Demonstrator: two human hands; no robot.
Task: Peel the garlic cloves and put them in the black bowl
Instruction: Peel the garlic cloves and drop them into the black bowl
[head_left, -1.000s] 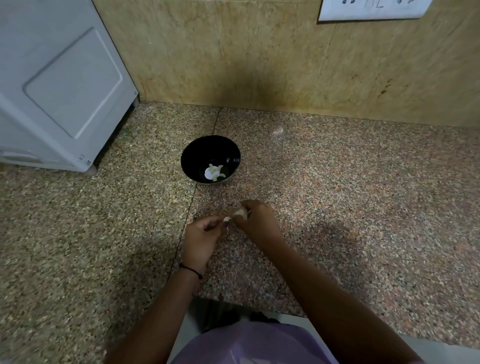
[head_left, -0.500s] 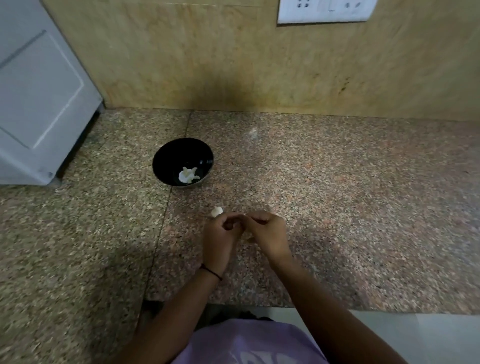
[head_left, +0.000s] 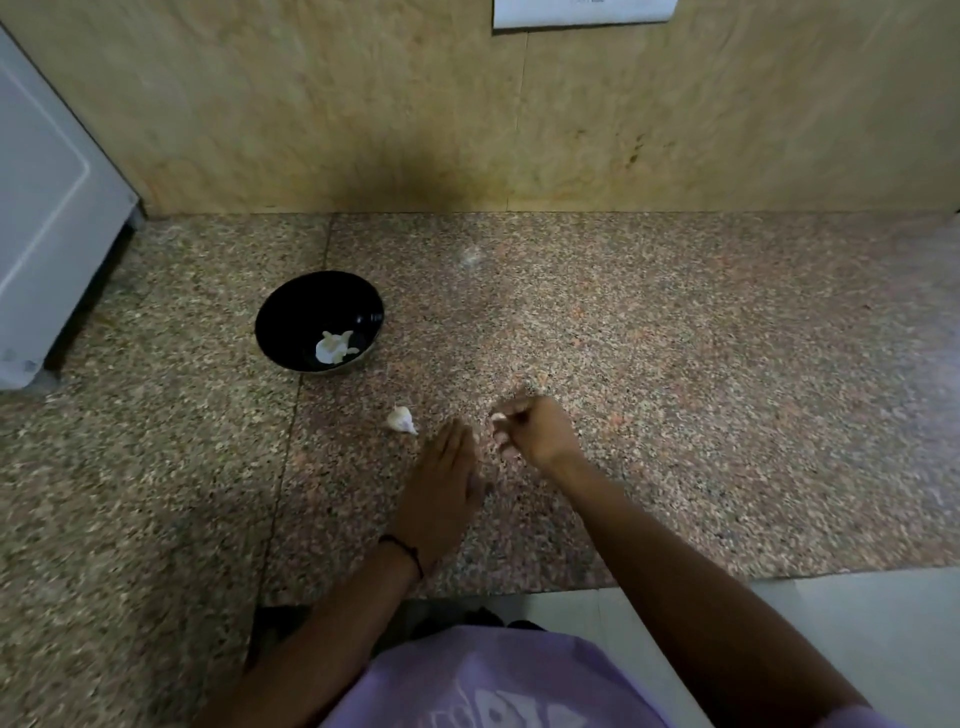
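Right hand: fingers curled, pinching a garlic clove over the worktop. Left hand: flat, fingers straight, holding nothing. A loose garlic piece lies on the worktop near the left fingertips. The black bowl, farther left, contains peeled garlic.

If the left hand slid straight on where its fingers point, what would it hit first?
Probably only bare counter until the wall: the left hand looks to pass between the loose garlic piece and the right hand, narrowly.
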